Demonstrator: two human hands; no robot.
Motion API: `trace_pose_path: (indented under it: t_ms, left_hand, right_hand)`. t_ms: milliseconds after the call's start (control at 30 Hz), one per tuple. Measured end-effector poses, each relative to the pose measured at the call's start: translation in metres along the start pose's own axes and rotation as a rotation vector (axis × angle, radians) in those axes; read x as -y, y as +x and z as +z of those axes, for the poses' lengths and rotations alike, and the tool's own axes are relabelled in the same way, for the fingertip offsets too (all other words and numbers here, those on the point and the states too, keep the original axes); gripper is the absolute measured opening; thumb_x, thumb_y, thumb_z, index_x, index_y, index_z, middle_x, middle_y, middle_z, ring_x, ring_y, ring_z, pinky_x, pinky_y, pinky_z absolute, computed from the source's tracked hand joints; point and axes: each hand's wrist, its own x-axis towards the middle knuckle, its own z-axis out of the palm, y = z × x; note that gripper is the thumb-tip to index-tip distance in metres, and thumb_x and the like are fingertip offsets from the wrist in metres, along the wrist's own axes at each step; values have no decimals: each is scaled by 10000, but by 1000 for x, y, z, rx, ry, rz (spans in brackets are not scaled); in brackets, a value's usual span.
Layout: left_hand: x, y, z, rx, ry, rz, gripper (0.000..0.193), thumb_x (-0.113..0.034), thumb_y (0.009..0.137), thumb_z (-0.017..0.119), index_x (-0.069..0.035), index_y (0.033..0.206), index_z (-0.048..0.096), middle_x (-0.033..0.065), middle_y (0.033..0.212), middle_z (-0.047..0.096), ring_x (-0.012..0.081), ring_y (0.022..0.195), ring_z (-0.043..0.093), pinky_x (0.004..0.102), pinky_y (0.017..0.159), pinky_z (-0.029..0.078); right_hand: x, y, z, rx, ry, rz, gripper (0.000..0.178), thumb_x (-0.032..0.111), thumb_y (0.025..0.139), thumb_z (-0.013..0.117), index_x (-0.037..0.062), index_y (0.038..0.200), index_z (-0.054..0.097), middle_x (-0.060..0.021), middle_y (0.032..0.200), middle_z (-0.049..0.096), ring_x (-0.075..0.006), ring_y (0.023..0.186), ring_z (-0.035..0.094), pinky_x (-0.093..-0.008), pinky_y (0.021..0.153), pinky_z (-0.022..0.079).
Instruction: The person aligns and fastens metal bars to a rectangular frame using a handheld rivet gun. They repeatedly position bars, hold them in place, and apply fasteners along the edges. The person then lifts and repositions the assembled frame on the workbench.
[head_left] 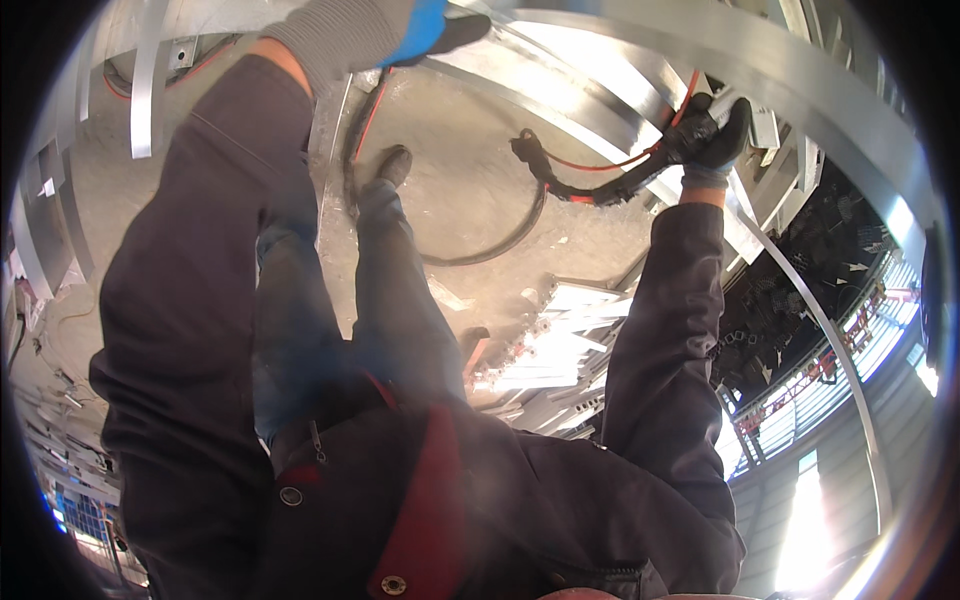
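Observation:
My right hand [712,140], in a black glove, is closed around a thick black-wrapped cable [610,190] with a red line along it. The cable droops to the left, and its dark, lumpy end [526,146] hangs above the floor. What lies inside my right fist is hidden. My left hand [425,30], in a glove with a grey cuff, blue back and dark fingers, reaches up to the top of the view. One finger shows stretched out beside a silvery metal beam [560,60]; the rest is partly cut off, and contact is unclear.
A long metal bar [760,50] curves across the upper right. A black hose [480,258] loops over the concrete floor [440,150] by my shoe [396,165]. Bright metal pieces [550,350] lie beside my legs. Metal strips [147,80] stand at the left.

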Motion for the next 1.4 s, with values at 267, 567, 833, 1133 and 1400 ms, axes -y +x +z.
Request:
trace_pose_path:
  t_ms: [267,567,833,1133,1400]
  left_hand:
    - [-40,-17,-59,50,-172,-219,740,-261,886,759,-32,1522,457,214,1449,558,375,1381,509,472,1200,368]
    - [-79,-27,-104,-102,-185,-270,751,-365,915,715,6,1510,446,234,1502,512,374,1432,460,504,1208,325]
    - [-115,3,-163,-560,-319,-249,771,-448,920,663,60,1467,470,276,1510,489,416,1436,441,577,1230,250]
    - [-230,87,-160,-862,-657,2,832,-542,926,606,121,1418,497,323,1518,462,463,1441,419,659,1254,165]
    - [-241,90,-148,-471,-610,0,1138,-656,874,632,126,1570,187,386,1569,320,606,1454,287,739,1222,128]
  right_hand:
    - [5,-12,40,-154,-171,13,610,520,1029,445,49,1402,551,-52,858,649,-151,635,579,-349,601,539]
    - [3,-7,41,-40,-161,-24,651,550,1021,502,24,1399,569,-77,827,701,-156,603,631,-336,598,579]
    - [5,-18,53,-334,-223,-170,475,470,989,636,42,1187,694,-24,684,628,-101,504,549,-241,475,425]
    - [8,-21,56,-316,-144,-122,432,486,982,661,85,1132,721,-4,756,651,-73,600,554,-224,548,421]
    - [12,-24,57,-309,-224,-163,423,477,986,662,93,1153,726,2,761,657,-72,594,547,-228,547,418]
